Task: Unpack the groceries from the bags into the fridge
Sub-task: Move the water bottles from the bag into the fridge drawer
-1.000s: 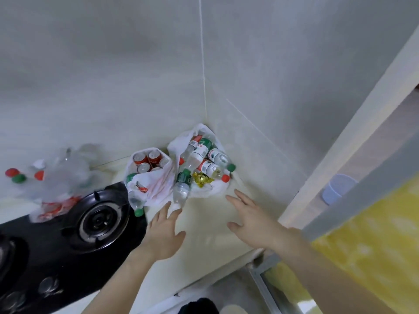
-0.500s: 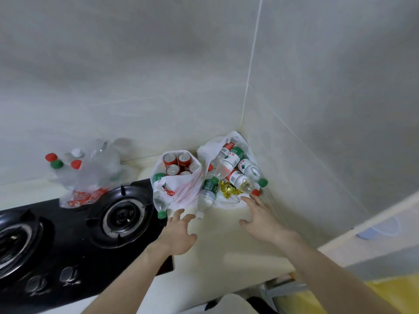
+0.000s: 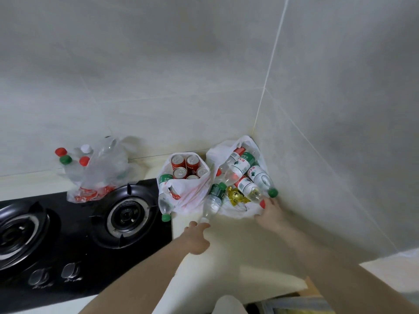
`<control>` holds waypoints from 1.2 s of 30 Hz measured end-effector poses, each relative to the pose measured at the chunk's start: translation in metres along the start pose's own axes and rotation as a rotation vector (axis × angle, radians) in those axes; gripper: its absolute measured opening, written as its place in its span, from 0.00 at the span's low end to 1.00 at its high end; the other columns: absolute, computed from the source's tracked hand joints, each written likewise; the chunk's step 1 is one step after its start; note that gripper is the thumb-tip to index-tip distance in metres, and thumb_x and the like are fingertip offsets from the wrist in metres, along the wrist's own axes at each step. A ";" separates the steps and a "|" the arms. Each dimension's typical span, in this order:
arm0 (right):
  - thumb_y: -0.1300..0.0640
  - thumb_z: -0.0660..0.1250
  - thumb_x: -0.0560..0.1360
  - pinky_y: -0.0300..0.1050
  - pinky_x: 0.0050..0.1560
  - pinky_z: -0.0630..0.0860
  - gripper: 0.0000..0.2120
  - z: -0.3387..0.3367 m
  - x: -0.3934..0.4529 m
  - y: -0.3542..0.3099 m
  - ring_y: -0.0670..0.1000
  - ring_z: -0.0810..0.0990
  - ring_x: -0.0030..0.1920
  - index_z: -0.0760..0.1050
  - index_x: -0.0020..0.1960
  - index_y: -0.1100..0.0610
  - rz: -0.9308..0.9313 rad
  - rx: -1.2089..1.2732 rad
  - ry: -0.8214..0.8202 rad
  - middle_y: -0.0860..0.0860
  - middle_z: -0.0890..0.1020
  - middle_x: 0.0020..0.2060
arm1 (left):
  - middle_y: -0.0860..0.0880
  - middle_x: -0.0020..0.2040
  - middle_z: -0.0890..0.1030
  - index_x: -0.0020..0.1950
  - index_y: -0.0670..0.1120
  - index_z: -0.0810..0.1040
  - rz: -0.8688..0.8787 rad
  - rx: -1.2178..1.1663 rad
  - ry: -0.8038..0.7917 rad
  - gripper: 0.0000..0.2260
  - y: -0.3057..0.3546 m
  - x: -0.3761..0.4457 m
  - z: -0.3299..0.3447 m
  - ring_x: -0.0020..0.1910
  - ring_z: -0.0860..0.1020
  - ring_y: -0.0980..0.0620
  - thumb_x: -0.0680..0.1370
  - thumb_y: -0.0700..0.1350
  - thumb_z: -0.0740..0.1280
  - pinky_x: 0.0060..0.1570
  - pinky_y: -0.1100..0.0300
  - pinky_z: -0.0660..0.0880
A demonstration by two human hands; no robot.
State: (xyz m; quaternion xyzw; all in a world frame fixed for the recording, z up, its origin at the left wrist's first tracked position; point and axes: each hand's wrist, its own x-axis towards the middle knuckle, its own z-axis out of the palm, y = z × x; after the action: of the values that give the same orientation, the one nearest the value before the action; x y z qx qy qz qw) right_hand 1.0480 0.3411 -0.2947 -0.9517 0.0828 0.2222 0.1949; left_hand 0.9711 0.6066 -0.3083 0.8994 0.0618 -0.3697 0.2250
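The left hand (image 3: 196,237) reaches with loosely extended fingers to the cap end of a green-labelled water bottle (image 3: 213,201) jutting from the corner bag (image 3: 235,207); the right hand (image 3: 269,215) touches that bag's edge, grip unclear. Tugging it may send the piled bottles (image 3: 246,175) rolling onto the countertop (image 3: 238,250).

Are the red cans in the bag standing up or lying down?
Standing up. The red cans show their round silver tops inside the open white bag.

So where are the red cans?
In the head view, the red cans stand in the middle white bag, right of the stove and left of the corner bag of bottles.
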 end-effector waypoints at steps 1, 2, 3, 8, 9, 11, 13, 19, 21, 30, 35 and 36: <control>0.50 0.71 0.74 0.57 0.72 0.70 0.37 0.000 0.004 0.000 0.62 0.69 0.73 0.61 0.79 0.52 0.012 0.012 -0.015 0.58 0.67 0.75 | 0.46 0.77 0.60 0.81 0.59 0.59 -0.006 -0.001 0.007 0.34 0.000 0.003 0.001 0.72 0.68 0.42 0.76 0.46 0.64 0.67 0.49 0.74; 0.51 0.71 0.75 0.57 0.72 0.71 0.36 -0.001 0.008 -0.001 0.62 0.70 0.72 0.62 0.79 0.53 0.026 0.025 -0.024 0.59 0.68 0.74 | 0.46 0.76 0.61 0.81 0.59 0.59 -0.008 0.000 0.014 0.33 0.001 0.006 0.002 0.72 0.69 0.42 0.77 0.45 0.64 0.67 0.49 0.74; 0.51 0.71 0.75 0.56 0.71 0.72 0.35 -0.001 0.013 0.000 0.63 0.71 0.71 0.62 0.79 0.53 0.042 0.039 -0.033 0.59 0.69 0.73 | 0.46 0.76 0.62 0.81 0.58 0.59 -0.009 -0.001 0.016 0.33 0.001 0.010 0.002 0.71 0.69 0.42 0.77 0.45 0.64 0.67 0.50 0.73; 0.50 0.68 0.75 0.56 0.64 0.77 0.35 0.008 0.043 0.010 0.62 0.77 0.64 0.60 0.79 0.51 0.103 0.166 -0.064 0.58 0.76 0.66 | 0.46 0.77 0.61 0.81 0.57 0.59 0.000 0.015 -0.001 0.35 0.004 0.024 0.003 0.71 0.71 0.41 0.76 0.43 0.65 0.67 0.50 0.74; 0.50 0.69 0.76 0.56 0.64 0.77 0.35 0.010 0.048 0.009 0.63 0.78 0.64 0.60 0.80 0.52 0.115 0.185 -0.066 0.59 0.77 0.66 | 0.46 0.78 0.60 0.81 0.58 0.59 0.002 0.021 0.002 0.35 0.006 0.028 0.003 0.71 0.71 0.41 0.75 0.43 0.65 0.67 0.50 0.74; 0.50 0.68 0.78 0.55 0.65 0.77 0.32 0.010 0.050 0.006 0.63 0.78 0.65 0.62 0.79 0.55 0.137 0.208 -0.044 0.61 0.77 0.67 | 0.46 0.78 0.60 0.81 0.57 0.60 0.011 0.025 0.009 0.35 0.009 0.031 0.001 0.71 0.71 0.42 0.75 0.42 0.65 0.68 0.50 0.73; 0.49 0.67 0.79 0.54 0.64 0.77 0.29 0.012 0.053 0.005 0.63 0.78 0.64 0.65 0.77 0.55 0.143 0.206 -0.016 0.61 0.78 0.66 | 0.47 0.77 0.61 0.81 0.57 0.61 0.015 0.026 0.011 0.34 0.010 0.036 0.000 0.70 0.72 0.42 0.75 0.43 0.65 0.67 0.49 0.74; 0.51 0.62 0.82 0.49 0.55 0.76 0.14 0.010 0.053 0.005 0.64 0.80 0.59 0.75 0.63 0.58 0.113 0.164 0.033 0.62 0.81 0.60 | 0.47 0.74 0.63 0.80 0.57 0.61 0.007 0.046 0.010 0.34 0.011 0.043 -0.002 0.68 0.74 0.43 0.75 0.43 0.64 0.65 0.49 0.76; 0.50 0.62 0.82 0.47 0.51 0.75 0.13 0.010 0.052 0.006 0.63 0.81 0.57 0.76 0.60 0.57 0.101 0.152 0.035 0.61 0.81 0.58 | 0.47 0.75 0.63 0.80 0.56 0.62 0.019 0.045 0.014 0.33 0.011 0.043 -0.003 0.69 0.73 0.44 0.75 0.43 0.65 0.66 0.50 0.75; 0.50 0.64 0.82 0.48 0.53 0.76 0.17 0.006 0.037 0.008 0.63 0.81 0.60 0.75 0.68 0.55 0.075 0.206 0.135 0.60 0.82 0.61 | 0.48 0.76 0.61 0.79 0.55 0.63 0.039 0.081 0.039 0.32 0.011 0.041 -0.004 0.69 0.72 0.45 0.76 0.42 0.64 0.66 0.52 0.74; 0.52 0.65 0.82 0.51 0.57 0.78 0.18 0.005 0.030 0.009 0.62 0.80 0.61 0.74 0.70 0.56 0.073 0.233 0.173 0.59 0.81 0.63 | 0.47 0.67 0.62 0.73 0.50 0.68 0.065 0.216 0.262 0.27 0.032 0.032 -0.002 0.64 0.67 0.45 0.74 0.41 0.67 0.56 0.52 0.77; 0.52 0.65 0.82 0.51 0.57 0.78 0.18 0.005 0.030 0.009 0.62 0.80 0.62 0.74 0.71 0.56 0.072 0.242 0.172 0.59 0.81 0.64 | 0.47 0.66 0.62 0.71 0.50 0.69 0.107 0.209 0.312 0.25 0.040 0.033 -0.002 0.63 0.68 0.46 0.75 0.42 0.68 0.56 0.52 0.78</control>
State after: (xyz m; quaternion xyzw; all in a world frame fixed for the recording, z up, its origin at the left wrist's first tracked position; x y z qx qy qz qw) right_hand 1.0700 0.3325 -0.3155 -0.9332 0.1596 0.1353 0.2922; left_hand 1.0072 0.5699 -0.3156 0.9662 0.0093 -0.2177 0.1375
